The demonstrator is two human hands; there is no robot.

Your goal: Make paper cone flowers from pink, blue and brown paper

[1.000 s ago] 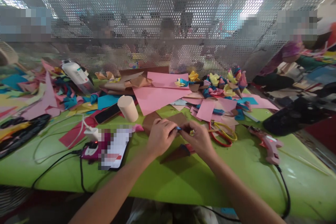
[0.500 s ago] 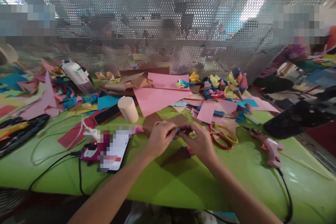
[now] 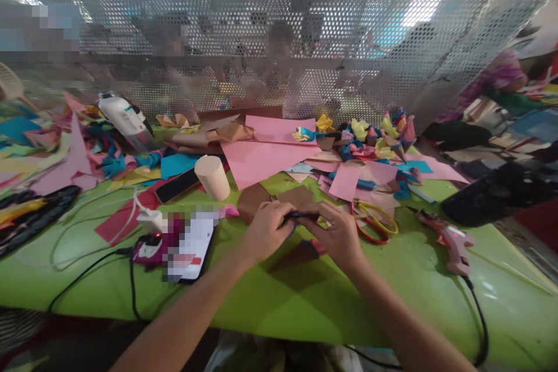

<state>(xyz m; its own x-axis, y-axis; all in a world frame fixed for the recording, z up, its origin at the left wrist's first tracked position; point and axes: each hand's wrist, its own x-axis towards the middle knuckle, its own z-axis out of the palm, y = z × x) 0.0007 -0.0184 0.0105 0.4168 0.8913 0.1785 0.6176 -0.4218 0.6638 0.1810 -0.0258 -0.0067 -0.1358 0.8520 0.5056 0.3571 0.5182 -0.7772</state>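
Observation:
Over the middle of the green table, my left hand (image 3: 268,231) and my right hand (image 3: 337,235) meet, fingers closed in a pinch. Between their fingertips is a small piece of dark blue paper (image 3: 298,215), mostly hidden by the fingers. Just below them a brown paper cone (image 3: 290,258) with a blue and pink top lies on its side. Flat brown paper pieces (image 3: 253,200) lie behind my left hand. Scissors with red and yellow handles (image 3: 386,215) rest right of my right hand.
A pink glue gun (image 3: 455,247) with a black cord lies at the right, near a black cylindrical object (image 3: 475,197). Left are a lit phone (image 3: 198,250), a purple power strip (image 3: 146,253) and a cream cylinder (image 3: 212,179). Pink sheets (image 3: 270,157) and paper scraps cover the back.
My fingers have shifted slightly around the blue paper, which now looks flatter and darker between them. The view has moved a little; things on the table lie as before.

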